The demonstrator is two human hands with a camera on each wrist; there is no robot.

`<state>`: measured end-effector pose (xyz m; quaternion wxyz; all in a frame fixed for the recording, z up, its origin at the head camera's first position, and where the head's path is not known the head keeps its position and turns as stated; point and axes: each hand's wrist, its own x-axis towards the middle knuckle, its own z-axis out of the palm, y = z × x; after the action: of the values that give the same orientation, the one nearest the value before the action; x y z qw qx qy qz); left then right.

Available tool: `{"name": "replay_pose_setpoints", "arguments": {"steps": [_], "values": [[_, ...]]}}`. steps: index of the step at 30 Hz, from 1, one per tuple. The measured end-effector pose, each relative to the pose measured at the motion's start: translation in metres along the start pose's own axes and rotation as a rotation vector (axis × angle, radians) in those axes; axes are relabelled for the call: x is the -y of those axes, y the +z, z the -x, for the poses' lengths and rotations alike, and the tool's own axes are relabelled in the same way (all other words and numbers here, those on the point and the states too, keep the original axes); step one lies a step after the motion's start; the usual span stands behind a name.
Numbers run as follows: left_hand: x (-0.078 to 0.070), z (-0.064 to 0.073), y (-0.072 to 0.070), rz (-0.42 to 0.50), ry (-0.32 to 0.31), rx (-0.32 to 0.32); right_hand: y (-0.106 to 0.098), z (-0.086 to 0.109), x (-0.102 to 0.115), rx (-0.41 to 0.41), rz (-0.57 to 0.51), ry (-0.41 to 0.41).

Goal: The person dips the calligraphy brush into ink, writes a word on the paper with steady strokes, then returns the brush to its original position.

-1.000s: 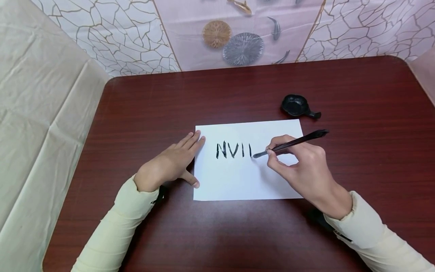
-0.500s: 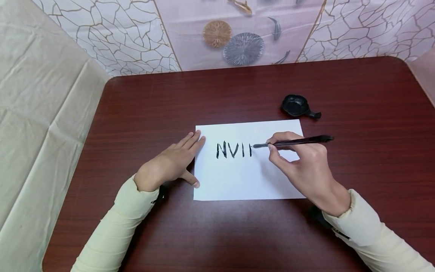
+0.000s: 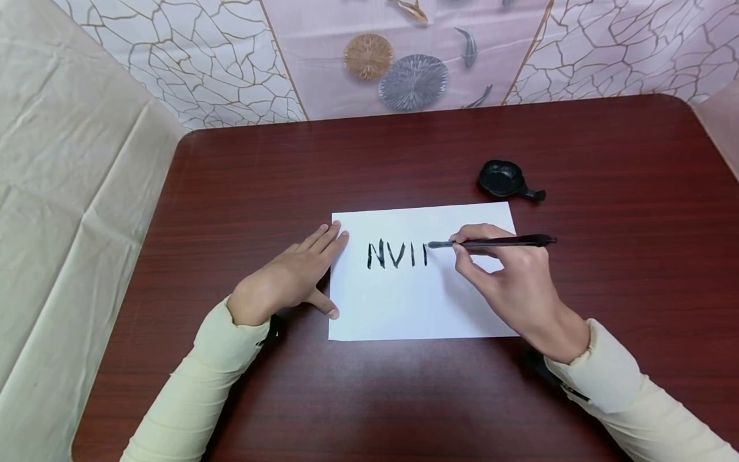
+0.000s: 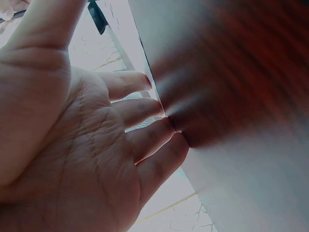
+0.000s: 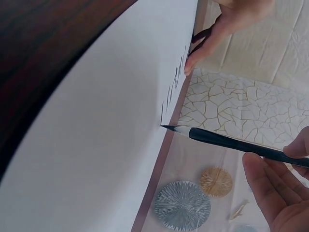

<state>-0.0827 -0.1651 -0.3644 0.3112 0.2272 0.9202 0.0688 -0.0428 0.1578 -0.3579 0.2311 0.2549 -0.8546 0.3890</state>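
Note:
My right hand (image 3: 514,282) pinches a black-handled paintbrush (image 3: 502,242) between thumb and fingers. In the right wrist view its dark pointed tip (image 5: 167,127) meets the paper by the last stroke. Black painted letters (image 3: 397,255) run across the upper half of a white sheet of paper (image 3: 392,308), an N, a V and two upright strokes. At the sheet's left edge lies my left hand (image 3: 288,276), fingers straight, fingertips on the paper and thumb spread at the lower side. The left wrist view shows its palm (image 4: 91,145) and extended fingers holding nothing.
A small black dish with a short handle (image 3: 501,179) sits behind the sheet's upper right corner. The dark red wooden table (image 3: 260,173) reaches back to a patterned cloth (image 3: 323,70). A pale cloth (image 3: 75,212) hangs along the left.
The brush tip has moved from the foot of the last upright stroke up to its top, and the handle has swung nearly level. My left hand has stayed in place.

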Motion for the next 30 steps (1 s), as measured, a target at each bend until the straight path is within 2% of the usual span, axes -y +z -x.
{"name": "replay_pose_setpoints", "arguments": {"steps": [9,16,25,30], "values": [[0.000,-0.001,0.001,-0.006,0.009,-0.006,-0.004,0.002,-0.003,0.004,0.031,0.018],[0.000,-0.002,0.001,-0.010,0.009,-0.008,-0.006,0.005,-0.004,-0.032,0.055,0.030],[0.001,-0.002,0.001,-0.013,0.017,-0.016,-0.009,0.009,-0.005,-0.041,0.075,0.042],[0.002,-0.002,0.002,-0.013,0.021,-0.025,-0.011,0.010,-0.002,-0.027,0.096,0.040]]}}
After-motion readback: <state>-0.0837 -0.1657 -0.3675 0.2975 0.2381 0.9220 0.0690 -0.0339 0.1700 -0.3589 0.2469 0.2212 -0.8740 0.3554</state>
